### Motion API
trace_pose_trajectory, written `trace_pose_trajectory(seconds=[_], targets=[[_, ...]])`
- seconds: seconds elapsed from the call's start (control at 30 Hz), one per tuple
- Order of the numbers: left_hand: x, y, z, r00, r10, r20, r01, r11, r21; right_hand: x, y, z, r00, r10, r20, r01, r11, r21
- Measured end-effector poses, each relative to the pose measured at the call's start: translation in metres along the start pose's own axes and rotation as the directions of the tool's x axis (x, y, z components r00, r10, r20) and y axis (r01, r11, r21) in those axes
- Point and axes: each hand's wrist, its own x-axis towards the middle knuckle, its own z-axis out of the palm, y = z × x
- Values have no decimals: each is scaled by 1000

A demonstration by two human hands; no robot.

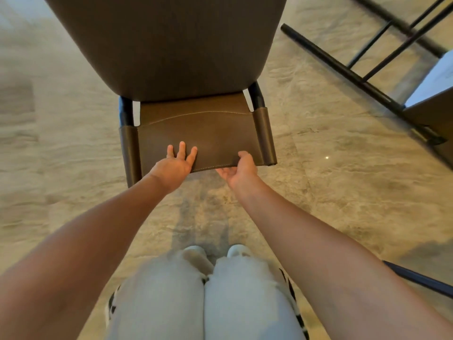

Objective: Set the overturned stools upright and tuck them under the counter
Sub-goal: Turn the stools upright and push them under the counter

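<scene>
We are bent over a brown leather-upholstered stool with a black metal frame (pixel 191 69), which fills the view from the centre up to twelve o'clock. Its low strap-like backrest (pixel 203 136) is nearest us, the padded seat beyond it.

Our left hand (pixel 175 165) lies flat on the backrest, fingers spread and open, pressing rather than gripping. Our right hand (pixel 239 169), at about four o'clock from the left one, curls loosely around the backrest's near edge with the thumb on top and the fingers under it; it looks like a light hold, not a tight clamp. We judge that this pairing steadies the stool while one hand gets purchase to steer or tilt it.

Towards two o'clock a second black-framed stool (pixel 362 62) lies overturned on the pale marbled stone floor (pixel 73 192), its legs and rungs pointing across the view, well apart from our hands. The table is not clearly in view, so we cannot say how far the tucking has to go. The overturned stool is plainly not yet righted.
</scene>
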Motion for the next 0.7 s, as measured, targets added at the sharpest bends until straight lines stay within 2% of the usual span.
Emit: trace_pose_trajectory(seconds=[0.43, 0.53, 0.7], targets=[[-153, -48, -178, 985, 19, 170, 16, 980, -197, -237, -77, 49, 998, 58, 13, -59, 972, 227], [-190, -59, -222, 985, -1, 172, 33, 982, -185, -289, -94, 67, 997, 74, 18, -76, 966, 247], [-234, -89, -287, 988, 10, 153, 11, 990, -138, -369, -118, 102, 999, 31, -30, -23, 968, 249]])
